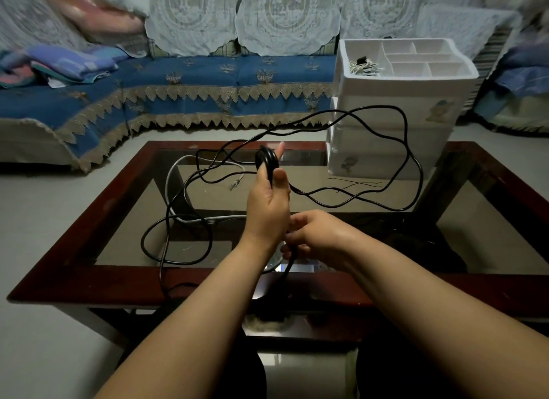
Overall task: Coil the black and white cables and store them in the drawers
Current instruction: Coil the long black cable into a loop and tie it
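Your left hand [269,202] is raised above the middle of the glass-topped table with a dark red wooden frame [89,250], fingers curled round a small tight coil of the thin black cable [407,149], with the thumb standing up behind it. Your right hand [319,238] sits just below and beside it, fingers pinching the same cable where it drops toward the near edge. The rest of the black cable loops loosely in the air toward the far right corner and trails over the left half of the glass. A white cable with a clear plug [173,178] lies on the glass left of centre. The white plastic drawer unit [386,113] stands at the far right corner; its top tray holds a pale coiled cable bundle [364,65].
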### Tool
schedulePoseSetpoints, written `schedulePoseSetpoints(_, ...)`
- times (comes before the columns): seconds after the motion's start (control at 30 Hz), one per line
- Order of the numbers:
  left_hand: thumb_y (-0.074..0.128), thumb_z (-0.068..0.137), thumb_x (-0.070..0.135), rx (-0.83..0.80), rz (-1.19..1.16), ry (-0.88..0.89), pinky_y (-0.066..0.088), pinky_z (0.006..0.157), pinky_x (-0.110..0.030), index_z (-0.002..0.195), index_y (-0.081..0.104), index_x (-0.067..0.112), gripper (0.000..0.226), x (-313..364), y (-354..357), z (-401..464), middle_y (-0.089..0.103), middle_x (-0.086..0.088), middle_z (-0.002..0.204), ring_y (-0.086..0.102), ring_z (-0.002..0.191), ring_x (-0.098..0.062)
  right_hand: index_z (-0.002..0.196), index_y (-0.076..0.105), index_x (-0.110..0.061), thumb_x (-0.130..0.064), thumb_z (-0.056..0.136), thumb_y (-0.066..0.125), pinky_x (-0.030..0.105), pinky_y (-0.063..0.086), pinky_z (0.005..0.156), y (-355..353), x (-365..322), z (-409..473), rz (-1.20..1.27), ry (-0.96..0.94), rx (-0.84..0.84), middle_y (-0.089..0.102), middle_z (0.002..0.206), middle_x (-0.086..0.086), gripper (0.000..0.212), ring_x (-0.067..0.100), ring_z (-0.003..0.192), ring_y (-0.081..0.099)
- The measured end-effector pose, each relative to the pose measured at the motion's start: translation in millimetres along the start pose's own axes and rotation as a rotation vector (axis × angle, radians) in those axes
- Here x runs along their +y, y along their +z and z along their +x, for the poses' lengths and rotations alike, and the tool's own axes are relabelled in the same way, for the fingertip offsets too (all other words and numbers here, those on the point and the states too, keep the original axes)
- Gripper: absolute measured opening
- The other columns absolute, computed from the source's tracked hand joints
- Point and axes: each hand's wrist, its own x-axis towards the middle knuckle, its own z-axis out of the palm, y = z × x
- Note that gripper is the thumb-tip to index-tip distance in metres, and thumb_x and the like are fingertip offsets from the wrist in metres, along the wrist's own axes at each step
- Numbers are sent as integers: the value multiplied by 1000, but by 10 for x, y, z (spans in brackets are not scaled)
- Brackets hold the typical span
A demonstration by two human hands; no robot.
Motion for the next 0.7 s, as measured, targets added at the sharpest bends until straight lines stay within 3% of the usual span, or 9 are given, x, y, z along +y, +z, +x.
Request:
schedulePoseSetpoints(0.1, 27, 87, 69, 6, 126, 74, 34, 48, -31, 144, 34, 22, 75, -17, -17, 26, 41, -11, 65, 37, 50, -8, 106, 65, -7, 3, 94, 46, 28, 56, 63, -19, 43, -11, 60, 34, 9, 61, 85, 7, 24, 13, 62, 58)
schedulePoseSetpoints(0.2, 30, 85, 67, 24, 85, 70, 37, 46, -36, 140, 35, 30, 67, -30, -86, 80, 44, -4, 58, 39, 47, -13, 116, 62, -10, 2, 97, 44, 26, 53, 59, -27, 59, 14, 9, 6, 81, 58, 77, 6, 29, 12, 57, 53)
schedulePoseSetpoints(0.27, 31, 83, 64, 10, 51, 24, 44, 46, -32, 137, 35, 32, 62, -37, -135, 106, 47, 8, 53, 45, 45, -5, 119, 64, -14, -1, 96, 47, 30, 54, 73, -92, 66, 69, -290, -56, 219, 66, 95, 6, 31, 15, 73, 61)
schedulePoseSetpoints(0.37, 29, 84, 64, -66, 209, 74, 54, 55, -29, 139, 31, 30, 65, -56, -134, 97, 51, 8, 58, 56, 52, -6, 121, 64, -19, -9, 94, 55, 35, 48, 95, -154, 34, 62, -718, -163, 354, 67, 116, 1, 30, 17, 106, 61)
schedulePoseSetpoints(0.43, 26, 89, 66, -133, 356, 124, 52, 56, -27, 144, 30, 24, 69, -101, -110, 79, 52, 9, 63, 58, 57, -8, 117, 63, -19, -15, 92, 58, 34, 48, 91, -139, 6, -1, -821, -224, 370, 66, 112, 0, 25, 18, 105, 60)
schedulePoseSetpoints(0.53, 30, 100, 45, -218, 589, 139, 42, 56, -25, 148, 30, 22, 53, -175, -57, 57, 56, 8, 74, 58, 65, -12, 109, 52, -19, -13, 90, 58, 38, 52, 80, -139, -23, -69, -852, -358, 376, 59, 98, -3, 20, 18, 91, 59)
schedulePoseSetpoints(0.6, 34, 101, 36, -293, 637, 133, 42, 61, -26, 148, 30, 23, 48, -187, -28, 16, 63, -1, 85, 61, 76, -17, 116, 46, -18, -12, 89, 58, 32, 51, 75, -154, -35, -94, -840, -392, 350, 55, 97, -5, 30, 13, 88, 57)
schedulePoseSetpoints(0.7, 31, 99, 40, -318, 605, 114, 51, 72, -39, 141, 40, 21, 47, -174, -43, -3, 69, -8, 98, 65, 89, -23, 120, 45, -19, -9, 88, 60, 28, 51, 74, -178, -40, -121, -692, -393, 263, 56, 94, -6, 37, 9, 82, 56)
